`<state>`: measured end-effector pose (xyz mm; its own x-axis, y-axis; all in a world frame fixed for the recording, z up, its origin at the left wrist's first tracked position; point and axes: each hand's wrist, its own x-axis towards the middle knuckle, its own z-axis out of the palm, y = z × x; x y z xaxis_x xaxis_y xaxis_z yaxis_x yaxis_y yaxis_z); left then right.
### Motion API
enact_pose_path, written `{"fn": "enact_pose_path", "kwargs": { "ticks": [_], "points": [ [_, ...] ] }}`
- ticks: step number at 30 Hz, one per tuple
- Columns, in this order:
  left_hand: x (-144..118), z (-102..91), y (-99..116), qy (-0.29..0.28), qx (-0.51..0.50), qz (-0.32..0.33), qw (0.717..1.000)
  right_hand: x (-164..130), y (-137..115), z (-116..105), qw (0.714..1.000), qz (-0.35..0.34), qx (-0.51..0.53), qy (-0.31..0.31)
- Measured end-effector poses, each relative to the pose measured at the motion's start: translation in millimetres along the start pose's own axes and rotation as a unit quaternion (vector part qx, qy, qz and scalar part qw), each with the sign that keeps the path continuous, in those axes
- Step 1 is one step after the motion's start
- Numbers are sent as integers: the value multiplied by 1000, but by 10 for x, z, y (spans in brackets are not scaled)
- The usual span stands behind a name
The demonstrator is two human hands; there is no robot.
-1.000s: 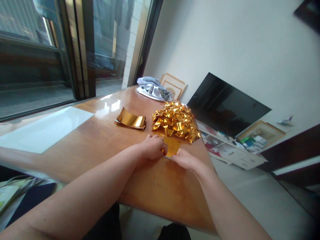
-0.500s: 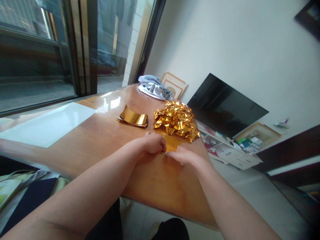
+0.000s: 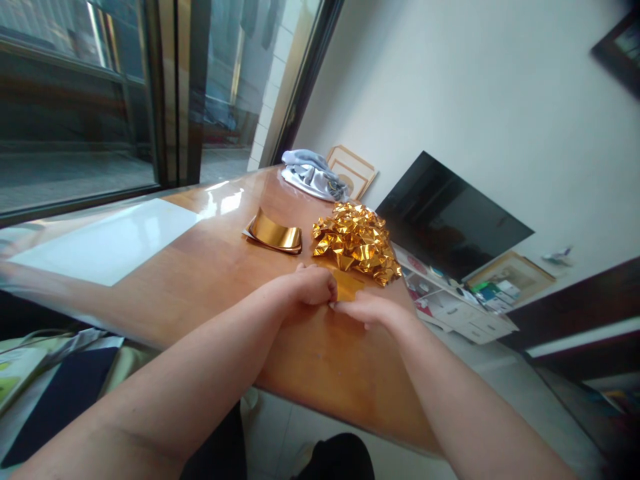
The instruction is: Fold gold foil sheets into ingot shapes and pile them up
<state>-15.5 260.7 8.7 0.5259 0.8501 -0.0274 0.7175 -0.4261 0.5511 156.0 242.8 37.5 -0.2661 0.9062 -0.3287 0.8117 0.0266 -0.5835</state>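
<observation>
Gold foil sheet (image 3: pixel 348 285) is laid flat near the right edge of the wooden table (image 3: pixel 210 280), pinned at its near edge by the left hand (image 3: pixel 311 287), whose fingers are curled and pressed together on it, and by the right hand (image 3: pixel 367 309), whose fingertips (image 3: pixel 336 306) are pressed down flat, pretty much touching the left ones. Just beyond the sheet a heap of crumpled gold foil pieces (image 3: pixel 357 242) is piled, with a curled stack of gold sheets (image 3: pixel 274 235) beside it on the left. Farther off, a white sheet (image 3: pixel 110 240) is seen at the left and a grey cloth (image 3: pixel 313 175) at the far end.
</observation>
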Motion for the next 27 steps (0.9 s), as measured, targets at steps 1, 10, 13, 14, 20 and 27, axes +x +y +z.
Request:
{"fn": "enact_pose_path", "kwargs": {
  "ticks": [1,10,13,14,20,27],
  "points": [
    [-2,-1,5,2,1,1,1000,-1,-9,1,1000,7,-9,-6],
    [-31,-6,27,20,36,1,999,-76,26,-105,994,49,-98,-28],
    [-32,19,27,25,42,-1,999,-100,120,-170,991,79,-105,-38],
    [-33,27,26,27,42,1,999,-105,161,-184,991,84,-97,-44],
    [-28,52,7,35,39,15,998,-149,498,-250,993,103,-51,-30],
    [-13,55,2,34,49,11,998,-307,707,-338,995,89,-5,37]
  ]
}}
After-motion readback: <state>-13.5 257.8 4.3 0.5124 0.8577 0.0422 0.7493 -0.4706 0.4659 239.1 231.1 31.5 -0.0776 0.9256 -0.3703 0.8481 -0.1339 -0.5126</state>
